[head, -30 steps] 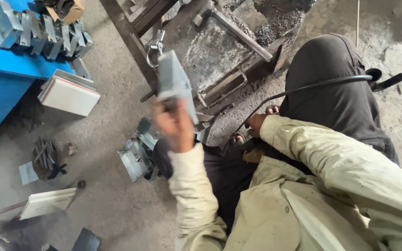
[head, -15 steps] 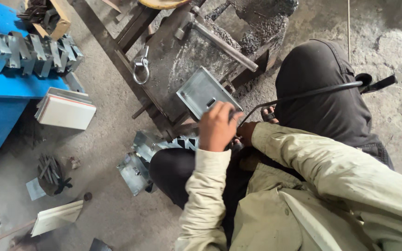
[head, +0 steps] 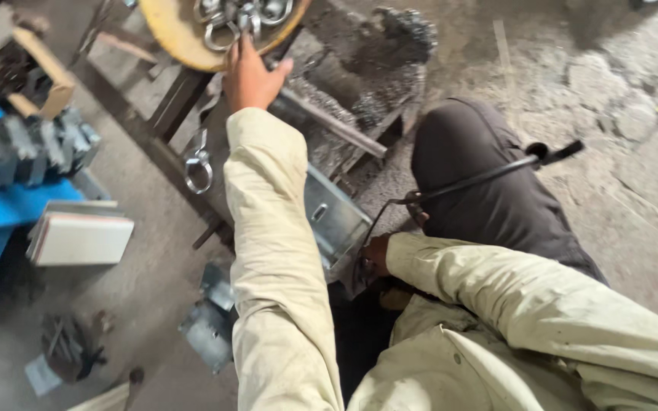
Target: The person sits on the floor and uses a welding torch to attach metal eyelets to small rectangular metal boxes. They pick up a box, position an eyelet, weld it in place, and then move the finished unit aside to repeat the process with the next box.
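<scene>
The left hand (head: 251, 76) is reaching far up, its fingers (head: 244, 47) spreading loosely and touching the heap of steel ring hardware (head: 231, 14) that is lying in a yellow tray (head: 173, 42); nothing is being pinched as far as I can tell. The right hand (head: 377, 253) is staying low beside the knee, mostly hidden behind the sleeve, so I cannot tell whether its fingers are closing on anything, though a black cable (head: 481, 176) is running down to it.

A grey sheet-metal box (head: 336, 221) is leaning below the outstretched arm against a dark, grimy steel frame (head: 321, 122). With the arm stretching this far, the sleeve could be dragging loose rings off the shallow tray, and the leaning box looks liable to slide.

The rings are looking shiny, rounded and tangled together, heaped near the tray's front rim. Another one (head: 198, 164) is hanging from the frame lower down.
</scene>
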